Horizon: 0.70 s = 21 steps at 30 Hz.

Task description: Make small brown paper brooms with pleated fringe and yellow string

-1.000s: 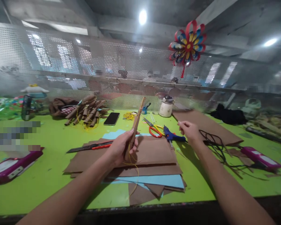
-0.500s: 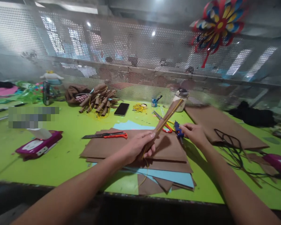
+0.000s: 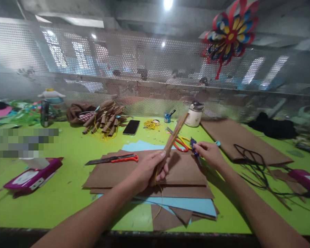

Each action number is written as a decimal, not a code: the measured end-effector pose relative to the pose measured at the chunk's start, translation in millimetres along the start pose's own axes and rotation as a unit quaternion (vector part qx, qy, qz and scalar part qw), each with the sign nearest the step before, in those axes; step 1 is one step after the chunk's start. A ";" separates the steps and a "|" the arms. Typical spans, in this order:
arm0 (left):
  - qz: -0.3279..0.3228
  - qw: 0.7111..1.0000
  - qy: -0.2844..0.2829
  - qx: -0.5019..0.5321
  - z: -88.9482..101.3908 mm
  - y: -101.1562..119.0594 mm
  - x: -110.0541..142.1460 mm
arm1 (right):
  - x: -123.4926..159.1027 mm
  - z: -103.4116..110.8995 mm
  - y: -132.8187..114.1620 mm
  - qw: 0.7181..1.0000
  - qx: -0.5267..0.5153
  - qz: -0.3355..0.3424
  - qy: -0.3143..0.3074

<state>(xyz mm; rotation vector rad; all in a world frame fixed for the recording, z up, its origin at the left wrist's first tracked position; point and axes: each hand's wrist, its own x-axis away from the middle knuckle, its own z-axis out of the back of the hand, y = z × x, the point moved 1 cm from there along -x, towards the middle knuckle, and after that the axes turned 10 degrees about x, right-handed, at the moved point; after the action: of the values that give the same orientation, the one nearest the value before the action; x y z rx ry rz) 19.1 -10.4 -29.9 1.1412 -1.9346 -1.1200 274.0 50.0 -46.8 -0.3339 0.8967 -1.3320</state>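
My left hand (image 3: 155, 168) is wrapped around a slim roll of brown paper (image 3: 173, 137) that slants up and to the right. Yellow string (image 3: 162, 199) runs along the roll and dangles below my hand. With finger and thumb closed, my right hand (image 3: 209, 153) grips a small dark blue glue gun (image 3: 193, 145), partly hidden by the fingers. Just left of it lie scissors (image 3: 181, 144) with red and yellow handles. Under my hands is a stack of brown sheets (image 3: 113, 175) with light blue sheets (image 3: 193, 203) between them. A red-handled utility knife (image 3: 124, 158) rests on the stack.
Behind the stack are a bundle of brown paper rolls (image 3: 107, 120), a phone (image 3: 131, 127), yellow string (image 3: 151, 124), a blue pot (image 3: 167, 117) and a white jar (image 3: 194, 117). Purple devices (image 3: 32, 177) flank both sides. Black cord (image 3: 255, 165) trails at right beside a large brown sheet (image 3: 237, 137).
The camera view has shifted slightly, so most of the scene sits lower and further left. Both hands keep their grips, and the roll's top end has swung a little left.
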 end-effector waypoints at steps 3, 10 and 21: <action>-0.022 0.998 0.052 0.027 8.3 4.3 -5.4 | -0.4 0.2 -0.5 1.000 -0.015 -0.006 0.008; -0.018 0.993 0.096 0.064 20.1 0.7 -14.0 | -2.8 7.7 -4.9 0.995 -0.055 -0.032 0.081; -0.024 0.987 0.133 0.082 15.7 6.8 -14.1 | -11.2 19.0 2.6 0.961 -0.150 -0.089 0.215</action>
<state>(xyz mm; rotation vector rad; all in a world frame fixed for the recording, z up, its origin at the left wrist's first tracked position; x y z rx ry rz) 9.8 9.6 -32.1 1.3581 -1.8213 -0.7967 289.8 55.9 -32.4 -0.3709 1.4703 -1.4620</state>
